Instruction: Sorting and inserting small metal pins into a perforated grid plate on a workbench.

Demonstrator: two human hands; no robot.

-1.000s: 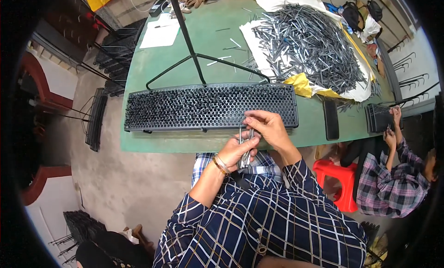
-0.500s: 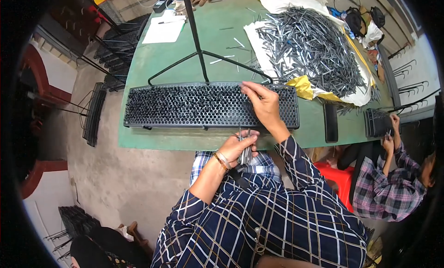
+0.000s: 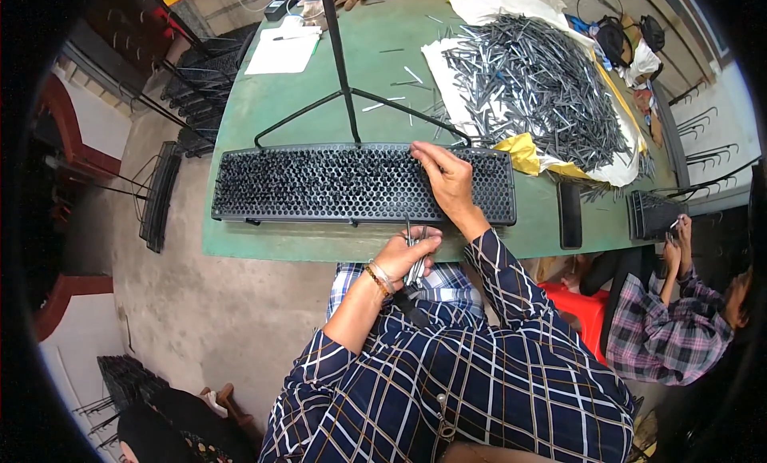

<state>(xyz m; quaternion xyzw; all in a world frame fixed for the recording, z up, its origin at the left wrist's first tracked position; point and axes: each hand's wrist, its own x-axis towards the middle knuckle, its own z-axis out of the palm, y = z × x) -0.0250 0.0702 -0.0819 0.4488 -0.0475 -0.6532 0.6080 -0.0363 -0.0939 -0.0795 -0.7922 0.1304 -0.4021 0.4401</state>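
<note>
A long black rack point(image 3: 497, 193) full of round holes lies along the near edge of the green table. Small dark pieces stand in many of its holes, most thickly toward the left and middle. My left hand point(image 3: 395, 259), below the rack's front edge, is closed around a bunch of thin grey metal strips point(image 3: 415, 270) that poke out above and below the fingers. Over the right part of the rack is my right hand point(image 3: 452, 187), its thumb and fingers pinched together near the far rim. Whatever lies between those fingertips is too small to make out.
Behind the rack rises a black metal rod frame point(image 3: 345, 91). A big heap of grey strips point(image 3: 543, 87) lies on white and yellow sacking. A dark narrow tray point(image 3: 570, 215) rests at right. Beyond it, a co-worker's hands point(image 3: 677, 243) are at another rack. A red stool point(image 3: 582, 309) stands beside me.
My right hand has shifted slightly left over the rack, still pinched. My left hand has moved a little left with its bunch of strips.
</note>
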